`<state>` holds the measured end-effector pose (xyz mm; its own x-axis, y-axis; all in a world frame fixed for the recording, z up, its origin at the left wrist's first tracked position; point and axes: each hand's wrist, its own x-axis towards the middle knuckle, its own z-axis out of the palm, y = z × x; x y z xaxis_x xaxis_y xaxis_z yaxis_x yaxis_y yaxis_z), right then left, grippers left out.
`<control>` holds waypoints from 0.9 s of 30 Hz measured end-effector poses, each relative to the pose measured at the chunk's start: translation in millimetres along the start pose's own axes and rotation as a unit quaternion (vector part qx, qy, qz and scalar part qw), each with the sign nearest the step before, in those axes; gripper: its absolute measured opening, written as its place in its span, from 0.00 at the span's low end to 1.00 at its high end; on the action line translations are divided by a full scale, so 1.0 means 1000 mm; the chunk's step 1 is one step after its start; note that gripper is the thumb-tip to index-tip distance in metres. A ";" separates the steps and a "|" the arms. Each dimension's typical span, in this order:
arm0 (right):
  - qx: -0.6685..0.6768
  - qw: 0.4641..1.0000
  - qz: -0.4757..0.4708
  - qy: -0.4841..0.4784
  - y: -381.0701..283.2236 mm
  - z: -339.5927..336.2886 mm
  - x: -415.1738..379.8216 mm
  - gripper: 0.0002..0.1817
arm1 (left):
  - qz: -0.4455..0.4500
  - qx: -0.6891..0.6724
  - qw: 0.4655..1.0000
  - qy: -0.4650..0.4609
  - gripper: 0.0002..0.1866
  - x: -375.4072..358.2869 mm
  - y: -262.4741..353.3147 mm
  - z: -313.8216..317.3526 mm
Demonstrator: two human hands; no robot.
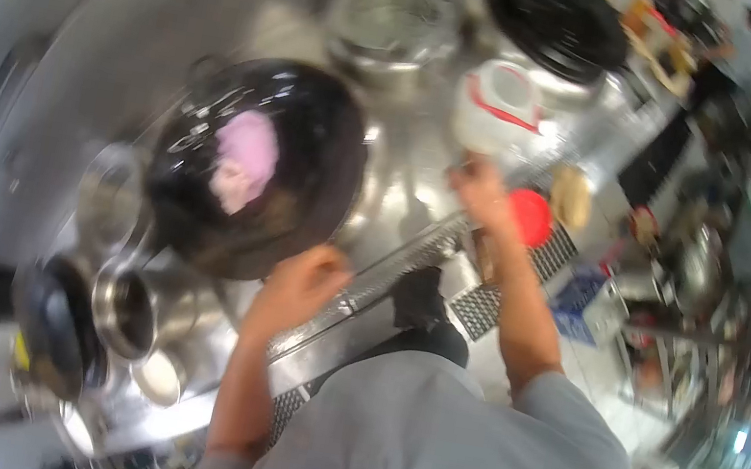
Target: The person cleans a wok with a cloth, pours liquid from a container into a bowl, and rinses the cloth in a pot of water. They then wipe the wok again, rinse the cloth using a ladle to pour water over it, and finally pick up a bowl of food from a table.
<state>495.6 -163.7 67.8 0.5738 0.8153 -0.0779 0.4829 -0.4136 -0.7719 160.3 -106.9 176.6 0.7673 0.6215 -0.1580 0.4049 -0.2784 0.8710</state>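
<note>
A large black wok (309, 154) sits on the steel counter, with a pale pink lump (247, 158) inside. Blurred fingers of my left hand (302, 287) curl close to the wok's near rim; what they hold, if anything, is hidden. Farther right, my right hand (484, 193) reaches over the counter edge, its fingertips just below a white plastic container (487, 129) with a red band. Motion smears these fingers, so I cannot tell whether they grip anything. A round red object (530, 218) shows beside my right wrist.
A steel pot (391, 23) and a bigger pot with a black lid (554, 26) stand at the back. Left of the wok are a steel pot (139, 309) and a dark pan (58, 321). A slotted metal strip (402, 254) runs along the counter's front.
</note>
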 end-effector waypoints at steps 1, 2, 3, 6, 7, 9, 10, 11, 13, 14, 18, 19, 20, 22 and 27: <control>0.252 0.966 0.044 -0.029 -0.063 -0.031 -0.002 0.29 | 0.045 0.043 0.998 0.005 0.11 0.019 -0.001 0.006; 0.239 0.967 0.048 -0.068 -0.088 -0.047 -0.004 0.27 | 0.049 0.045 0.997 0.040 0.12 0.032 0.005 0.005; 0.226 0.968 0.054 -0.098 -0.094 -0.056 -0.004 0.26 | 0.052 0.052 0.993 0.092 0.13 0.047 -0.001 -0.004; 0.197 0.973 0.045 -0.114 -0.087 -0.064 0.014 0.24 | 0.023 0.252 0.921 0.295 0.27 0.102 -0.087 -0.072; 0.161 0.982 0.020 -0.099 -0.087 -0.067 0.033 0.23 | -0.099 0.323 0.878 0.340 0.35 0.117 -0.115 -0.081; 0.076 0.994 -0.019 -0.076 -0.085 -0.069 0.093 0.21 | -0.168 0.356 0.886 0.245 0.37 0.134 -0.177 -0.095; 0.027 0.997 -0.044 -0.064 -0.088 -0.069 0.126 0.20 | -0.146 0.383 0.887 0.212 0.34 0.140 -0.196 -0.106; -0.004 0.997 -0.023 -0.076 -0.088 -0.068 0.157 0.18 | -0.120 0.341 0.905 0.224 0.31 0.149 -0.198 -0.123; -0.056 0.983 -0.007 -0.174 -0.085 -0.052 0.216 0.13 | -0.076 0.259 0.933 0.237 0.26 0.148 -0.191 -0.156; 0.081 0.972 -0.019 -0.222 -0.069 -0.044 0.235 0.08 | -0.086 0.277 0.919 0.266 0.23 0.143 -0.160 -0.162; 0.578 0.781 -0.141 -0.188 -0.059 -0.026 0.217 0.10 | -0.112 0.274 0.930 0.217 0.22 0.176 -0.129 -0.160; 0.725 0.580 0.213 -0.305 -0.087 -0.047 0.203 0.11 | -0.023 0.309 0.922 0.230 0.23 0.181 -0.131 -0.145; 0.696 0.618 0.208 -0.301 -0.097 -0.053 0.189 0.12 | -0.033 0.280 0.946 0.161 0.25 0.191 -0.157 -0.135; 0.627 0.691 0.187 -0.306 -0.121 -0.059 0.165 0.13 | 0.002 0.421 0.889 0.179 0.25 0.186 -0.192 -0.097; 0.569 0.784 0.065 -0.240 -0.168 -0.070 0.064 0.12 | -0.026 0.187 0.980 0.065 0.24 0.210 -0.196 -0.119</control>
<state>497.0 -70.5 236.9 0.1228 0.9678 -0.2199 -0.6187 -0.0986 -0.7794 182.9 165.4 28.6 0.6806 0.7233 -0.1167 0.6145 -0.4769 0.6285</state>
